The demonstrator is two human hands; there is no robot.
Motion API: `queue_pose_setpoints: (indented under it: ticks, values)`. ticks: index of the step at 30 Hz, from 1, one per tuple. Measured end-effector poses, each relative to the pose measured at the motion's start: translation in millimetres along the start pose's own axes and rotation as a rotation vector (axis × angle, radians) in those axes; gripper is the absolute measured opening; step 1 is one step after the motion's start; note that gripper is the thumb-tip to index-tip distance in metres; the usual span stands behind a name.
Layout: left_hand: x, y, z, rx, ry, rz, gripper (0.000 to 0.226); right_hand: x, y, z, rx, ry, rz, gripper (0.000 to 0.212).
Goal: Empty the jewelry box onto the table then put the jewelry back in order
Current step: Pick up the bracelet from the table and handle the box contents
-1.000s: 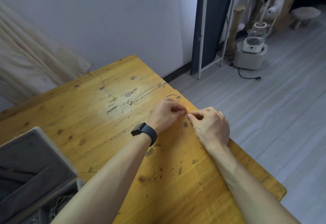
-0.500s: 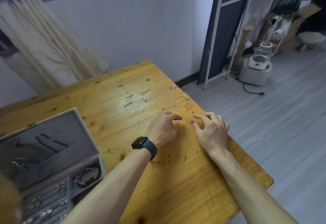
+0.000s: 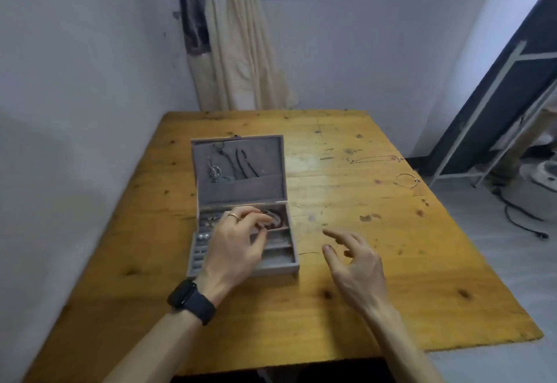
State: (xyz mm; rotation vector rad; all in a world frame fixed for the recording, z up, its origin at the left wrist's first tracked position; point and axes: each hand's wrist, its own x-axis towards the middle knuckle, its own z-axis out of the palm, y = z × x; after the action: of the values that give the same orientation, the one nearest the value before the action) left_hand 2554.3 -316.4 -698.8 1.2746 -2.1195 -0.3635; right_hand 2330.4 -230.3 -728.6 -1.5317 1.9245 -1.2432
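Wooden bench (image 3: 422,277) fills most of the view, w/ a cream curtain (image 3: 238,60) hanging at the wall behind its far edge. Grey box (image 3: 272,270) sits left of centre on the bench, lid up and leaning back. Dark necklaces (image 3: 241,162) hang in the lid pocket, and the tray has small compartments w/ pearl studs (image 3: 202,235) on its left side. L hand (image 3: 238,245) is over the tray, fingers & thumb curled at the red bead bracelet (image 3: 278,219) in the far-right compartment. Blur hides whether it grips the beads; can't tell. R hand (image 3: 357,265) hovers over bare bench just right of the box, fingers loosely spread, holding nothing. Black watch (image 3: 193,297) on L wrist. Thin bangle (image 3: 407,179) lies near the bench's right edge, well apart from the box; a fine chain (image 3: 373,159) lies just beyond it. Ring (image 3: 233,216) on an L finger.
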Motion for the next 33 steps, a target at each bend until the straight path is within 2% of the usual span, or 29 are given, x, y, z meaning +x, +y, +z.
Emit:
queue_pose_setpoints:
  ticks: [5,8,12,15,20,24,27,33]
  values:
    - [-34.1,-52.5,-45.7,-0.069,0.051,-0.233,0.022,-7.3,-29.0,37.6,0.037,-0.068,-0.035,0.029]
    - [-45.5,-72.1,-57.2,-0.098,0.090,-0.314,0.025,5.4,-46.0,53.5,0.008,-0.080,-0.099,0.027]
    - [-58.4,-88.5,-56.1,-0.129,-0.042,-0.337,0.048,42.1,-74.2,75.7,-0.059,-0.041,-0.150,0.025]
    - [-70.6,-96.6,-50.6,-0.085,-0.086,-0.344,0.057,75.4,-96.1,92.7,-0.177,-0.053,-0.169,0.037]
    - [-76.1,-95.0,-47.8,0.034,-0.047,-0.258,0.058,134.1,-145.8,114.3,-0.391,-0.065,-0.266,0.059]
    - [-77.0,-94.2,-50.6,0.031,-0.041,-0.254,0.056,178.6,-166.8,127.4,-0.634,-0.232,-0.197,0.076]
    - [-77.5,-94.7,-49.5,0.022,-0.015,-0.251,0.056,194.7,-168.6,129.8,-0.708,-0.331,-0.181,0.071]
    - [-75.7,-97.1,-49.0,0.016,0.002,-0.246,0.054,192.8,-176.6,113.5,-0.578,-0.247,-0.297,0.049]
